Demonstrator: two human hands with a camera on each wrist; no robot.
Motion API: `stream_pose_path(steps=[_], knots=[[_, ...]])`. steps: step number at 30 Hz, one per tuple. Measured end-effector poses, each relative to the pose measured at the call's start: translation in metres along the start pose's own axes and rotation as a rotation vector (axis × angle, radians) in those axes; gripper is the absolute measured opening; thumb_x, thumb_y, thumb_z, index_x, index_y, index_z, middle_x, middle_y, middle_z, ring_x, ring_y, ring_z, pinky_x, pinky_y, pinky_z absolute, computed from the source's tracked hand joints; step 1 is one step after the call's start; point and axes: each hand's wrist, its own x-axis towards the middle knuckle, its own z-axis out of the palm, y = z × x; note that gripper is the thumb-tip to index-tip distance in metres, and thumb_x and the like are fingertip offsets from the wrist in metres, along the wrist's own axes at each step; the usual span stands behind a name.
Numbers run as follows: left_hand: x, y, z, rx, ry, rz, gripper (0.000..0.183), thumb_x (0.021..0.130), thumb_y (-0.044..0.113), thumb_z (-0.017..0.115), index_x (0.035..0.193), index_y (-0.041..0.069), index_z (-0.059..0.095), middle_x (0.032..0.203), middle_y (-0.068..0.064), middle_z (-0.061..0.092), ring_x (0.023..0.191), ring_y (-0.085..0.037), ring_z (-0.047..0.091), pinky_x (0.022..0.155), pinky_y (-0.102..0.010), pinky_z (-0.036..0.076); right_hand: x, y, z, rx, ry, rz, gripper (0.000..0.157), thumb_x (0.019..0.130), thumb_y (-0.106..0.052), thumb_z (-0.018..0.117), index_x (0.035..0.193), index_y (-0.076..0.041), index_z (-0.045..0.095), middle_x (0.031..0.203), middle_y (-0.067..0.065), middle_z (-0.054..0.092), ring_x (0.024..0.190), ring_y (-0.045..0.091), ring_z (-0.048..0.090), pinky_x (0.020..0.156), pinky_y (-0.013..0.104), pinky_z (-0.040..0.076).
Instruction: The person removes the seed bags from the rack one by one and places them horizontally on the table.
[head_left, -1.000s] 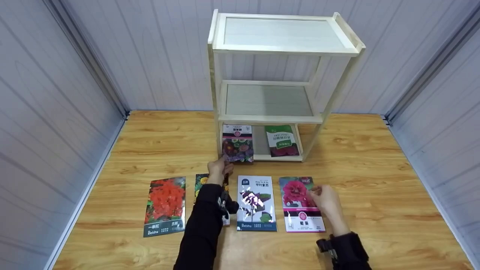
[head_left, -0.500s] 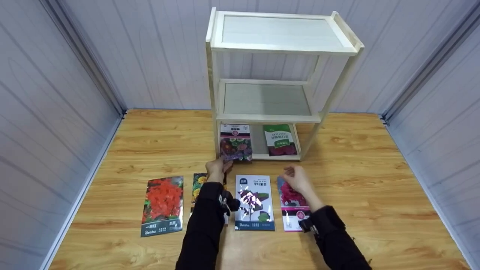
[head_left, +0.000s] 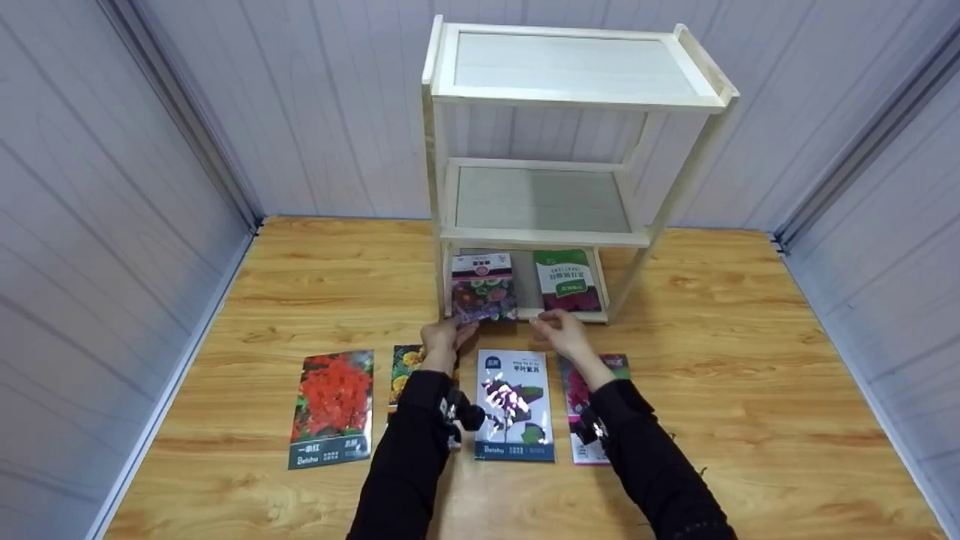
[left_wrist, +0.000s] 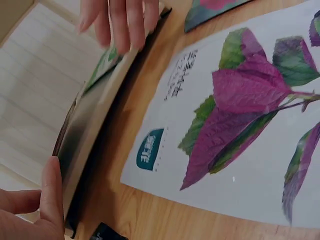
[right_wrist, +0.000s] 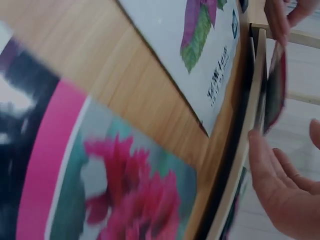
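Observation:
My left hand (head_left: 441, 339) pinches the lower left corner of a purple-flower seed packet (head_left: 482, 286) on the bottom shelf; the packet lies a little askew at the front edge. In the right wrist view this packet (right_wrist: 276, 92) appears edge-on and tilted, with the left hand's fingers (right_wrist: 281, 20) on its end. My right hand (head_left: 562, 334) is at the shelf's front edge, just right of the packet, fingers loosely extended and holding nothing. Beside it on the same shelf lies a green-and-white seed packet (head_left: 568, 281).
A pale wooden three-tier shelf (head_left: 544, 238) stands against the back wall. On the wood-grain table lie a red-flower packet (head_left: 334, 409), a yellow-flower packet (head_left: 406, 367) partly under the left arm, a purple-leaf packet (head_left: 514, 405) and a pink-flower packet (head_left: 616, 365) partly under the right arm.
My right hand has left the pink-flower packet and moved up and left to the shelf's front edge. The packet at my left hand has turned slightly and shifted a little forward.

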Motion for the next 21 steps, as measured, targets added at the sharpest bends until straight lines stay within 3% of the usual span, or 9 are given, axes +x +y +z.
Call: stream_pose_path(steps=[5,10,13,16,18,20,21], knots=[[-0.006,-0.003,0.004,-0.044,-0.055,-0.006,0.029,0.082,-0.010,0.052,0.110,-0.018,0.048,0.098,-0.032,0.057,0.058,-0.022,0.064,0.068,-0.032,0.053,0.007,-0.002,0.003,0.185,-0.032,0.116,0.042,0.091,-0.023,0.051,0.117,0.010,0.046,0.105,0.030,0.054,0.091,0.039,0.057,0.078,0.042,0.049],[-0.017,-0.004,0.005,-0.072,-0.114,-0.014,0.028,0.084,-0.011,0.050,0.110,-0.020,0.046,0.089,-0.031,0.059,0.059,-0.023,0.063,0.064,-0.027,0.053,0.010,-0.007,0.001,0.255,-0.022,0.148,0.048,0.090,-0.029,0.051,0.115,0.012,0.048,0.091,0.021,0.057,0.087,0.040,0.056,0.079,0.044,0.048],[-0.024,-0.004,0.004,-0.083,-0.163,-0.008,0.029,0.085,-0.011,0.048,0.111,-0.021,0.044,0.079,-0.026,0.060,0.059,-0.022,0.063,0.066,-0.027,0.053,0.011,-0.012,-0.002,0.247,-0.011,0.146,0.047,0.090,-0.030,0.051,0.109,0.012,0.052,0.080,0.008,0.052,0.074,0.033,0.058,0.077,0.044,0.049],[-0.031,-0.006,0.003,-0.077,-0.226,0.012,0.029,0.087,-0.010,0.045,0.112,-0.024,0.042,0.069,-0.018,0.060,0.058,-0.019,0.062,0.066,-0.026,0.053,0.013,-0.012,-0.003,0.188,0.027,0.132,0.047,0.088,-0.036,0.052,0.102,0.009,0.057,0.073,0.004,0.047,0.057,0.018,0.050,0.065,0.036,0.051],[-0.036,-0.007,0.002,-0.057,-0.269,0.033,0.028,0.088,-0.010,0.044,0.112,-0.024,0.041,0.065,-0.015,0.059,0.058,-0.018,0.062,0.064,-0.024,0.053,0.019,-0.005,-0.003,0.178,0.053,0.117,0.047,0.087,-0.038,0.054,0.102,0.006,0.059,0.074,0.005,0.049,0.057,0.013,0.046,0.060,0.031,0.047],[-0.040,-0.008,0.000,-0.023,-0.300,0.057,0.027,0.088,-0.008,0.043,0.111,-0.024,0.043,0.063,-0.014,0.060,0.058,-0.017,0.062,0.063,-0.023,0.053,0.031,0.015,-0.003,0.235,0.053,0.034,0.044,0.084,-0.038,0.058,0.102,0.003,0.062,0.076,0.006,0.054,0.057,0.012,0.046,0.054,0.027,0.043],[-0.042,-0.009,0.000,-0.009,-0.311,0.068,0.027,0.089,-0.007,0.043,0.110,-0.023,0.044,0.063,-0.014,0.060,0.059,-0.017,0.062,0.063,-0.023,0.053,0.034,0.018,-0.003,0.250,0.062,0.027,0.043,0.084,-0.035,0.060,0.104,0.003,0.061,0.082,0.007,0.056,0.062,0.013,0.049,0.058,0.027,0.046]])
